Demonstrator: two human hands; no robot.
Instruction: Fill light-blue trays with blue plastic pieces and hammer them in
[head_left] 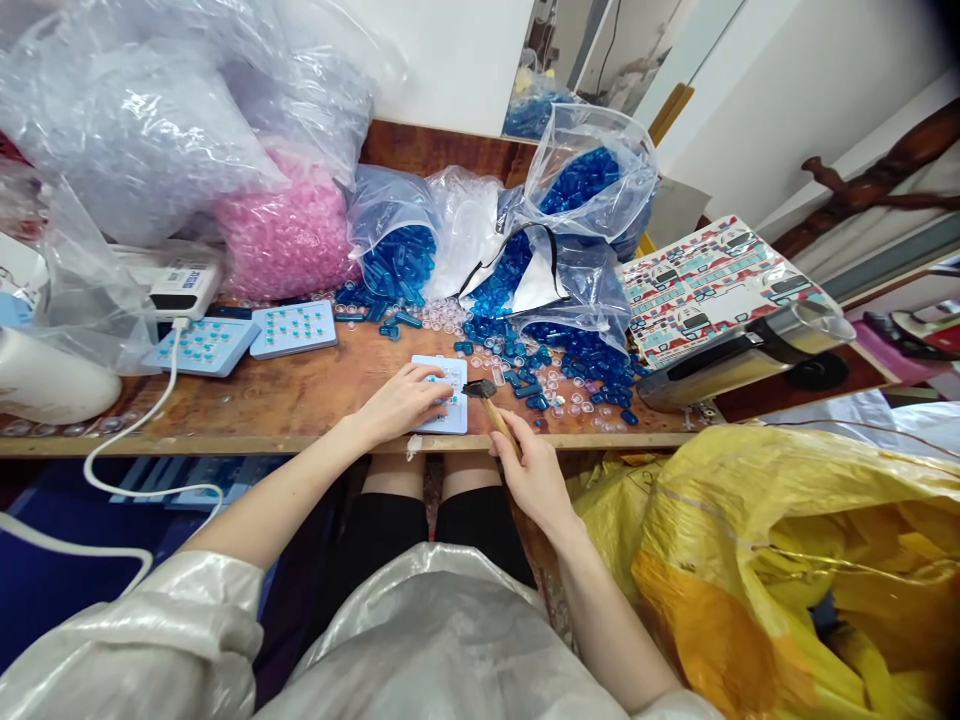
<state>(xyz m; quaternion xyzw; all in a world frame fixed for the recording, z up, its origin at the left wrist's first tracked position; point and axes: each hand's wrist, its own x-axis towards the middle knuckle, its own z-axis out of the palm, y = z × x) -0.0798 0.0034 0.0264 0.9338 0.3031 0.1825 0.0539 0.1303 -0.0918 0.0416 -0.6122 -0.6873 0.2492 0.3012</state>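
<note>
A small hammer [498, 420] with a dark head and a wooden handle is gripped in my right hand [529, 462], near the table's front edge. Its head hovers at the right edge of a light blue panel [451, 422] that carries small blue pieces. Over the left part of that panel lies my left hand [405, 402], fingers reaching across it and partly hiding it. Loose blue plastic pieces [531, 390] and clear ones are scattered on the table just beyond and to the right of the hammer.
Bags of blue pieces [401, 260] and pink pieces [289, 235] stand along the back. Two more panels [294, 328] with blue dots lie at left, near a white cable [174, 365]. At right are a clear tumbler [750, 355], a patterned box [720, 285] and a yellow sack [705, 530].
</note>
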